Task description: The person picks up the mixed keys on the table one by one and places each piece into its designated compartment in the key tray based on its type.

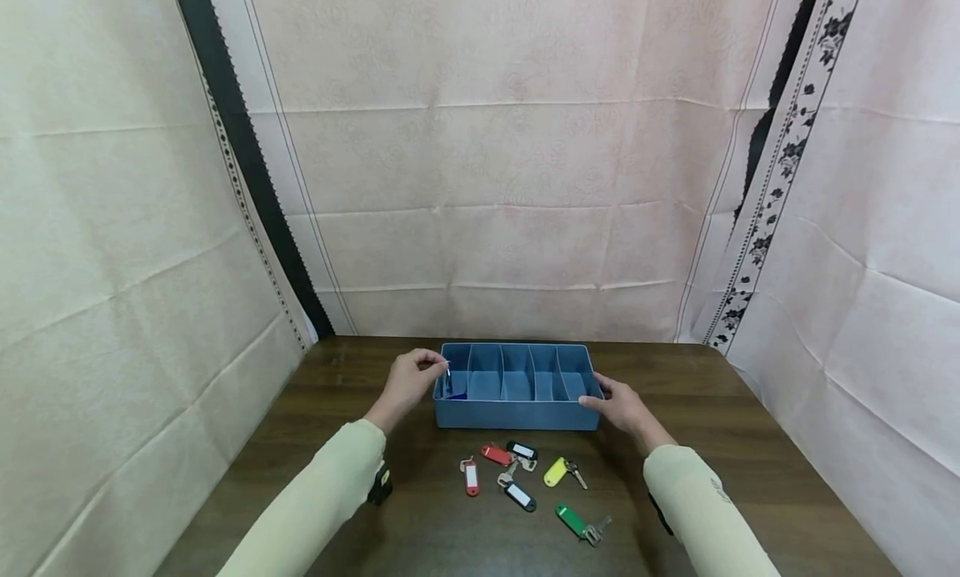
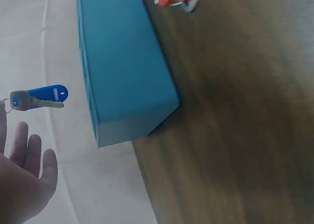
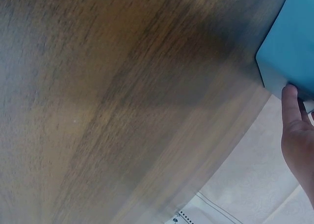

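Observation:
A blue box (image 1: pixel 517 415) with a row of compartments stands on the table. At its left end, my left hand (image 1: pixel 408 383) pinches the ring of a key with a blue tag, held over the leftmost compartment. In the left wrist view the key (image 2: pixel 38 103) and its blue tag (image 2: pixel 48 93) hang from the ring beyond the fingers. At the box's front right corner my right hand (image 1: pixel 622 406) holds on, thumb at the front and fingers along the right end. The right wrist view shows a digit of the right hand (image 3: pixel 299 135) against the box wall.
In front of the box lie several tagged keys: red tags (image 1: pixel 496 454) (image 1: pixel 471 479), dark tags (image 1: pixel 522 450) (image 1: pixel 520 497), a yellow tag (image 1: pixel 556 472) and a green tag (image 1: pixel 571 520). Pale cloth (image 1: pixel 525 160) hangs behind the wooden table (image 1: pixel 420 510) and at both sides.

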A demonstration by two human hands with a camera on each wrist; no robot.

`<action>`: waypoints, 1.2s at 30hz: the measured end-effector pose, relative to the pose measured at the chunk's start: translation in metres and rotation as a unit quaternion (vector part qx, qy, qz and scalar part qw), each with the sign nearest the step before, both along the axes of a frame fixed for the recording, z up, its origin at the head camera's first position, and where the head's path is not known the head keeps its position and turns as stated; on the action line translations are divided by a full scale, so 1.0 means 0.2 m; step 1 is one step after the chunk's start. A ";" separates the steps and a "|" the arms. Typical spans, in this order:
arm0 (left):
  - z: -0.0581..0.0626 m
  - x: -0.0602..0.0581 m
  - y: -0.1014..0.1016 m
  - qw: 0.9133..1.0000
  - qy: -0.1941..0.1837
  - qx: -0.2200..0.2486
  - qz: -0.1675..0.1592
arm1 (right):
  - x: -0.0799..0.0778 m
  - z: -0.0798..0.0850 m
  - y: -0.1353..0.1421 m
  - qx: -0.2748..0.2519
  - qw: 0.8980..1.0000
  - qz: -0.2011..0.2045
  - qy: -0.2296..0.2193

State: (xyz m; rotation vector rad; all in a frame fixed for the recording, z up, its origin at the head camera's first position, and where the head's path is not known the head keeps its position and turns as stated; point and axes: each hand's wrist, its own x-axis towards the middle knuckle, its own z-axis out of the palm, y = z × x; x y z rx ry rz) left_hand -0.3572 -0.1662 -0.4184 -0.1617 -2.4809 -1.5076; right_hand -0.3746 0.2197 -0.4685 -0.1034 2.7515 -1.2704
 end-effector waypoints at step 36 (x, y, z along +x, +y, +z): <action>-0.01 -0.29 0.09 0.999 0.000 0.021 0.049 | -0.02 -0.02 0.02 0.000 1.000 -0.009 0.002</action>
